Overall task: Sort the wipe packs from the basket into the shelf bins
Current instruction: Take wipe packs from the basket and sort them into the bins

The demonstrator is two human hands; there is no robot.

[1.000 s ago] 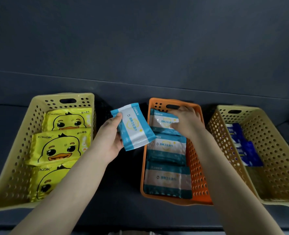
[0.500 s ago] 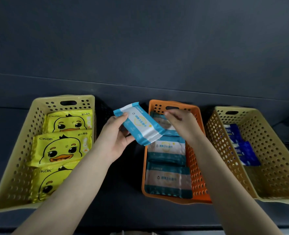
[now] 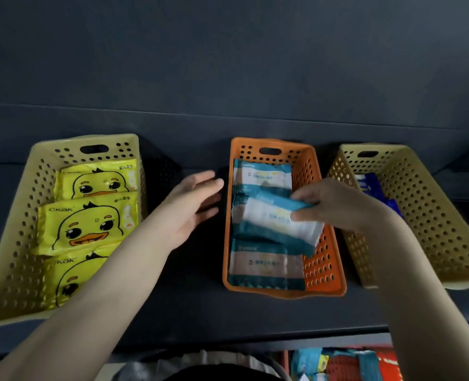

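teal-white wipe pack (image 3: 272, 220) pinched by right hand (image 3: 329, 207) – left hand (image 3: 192, 204) apart.

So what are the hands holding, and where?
The right hand pinches the teal-and-white wipe pack at its right end, over the orange bin. The left hand holds nothing.

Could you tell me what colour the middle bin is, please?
The bin is orange, seen in the head view.

Both bare arms reach forward. The left hand (image 3: 192, 207) is held out with its fingers straight and loosely spread, palm turned inward, gripping nothing. The right hand (image 3: 335, 204) is turned palm down, its fingers and thumb pinching the right end of a wipe pack (image 3: 272, 218).
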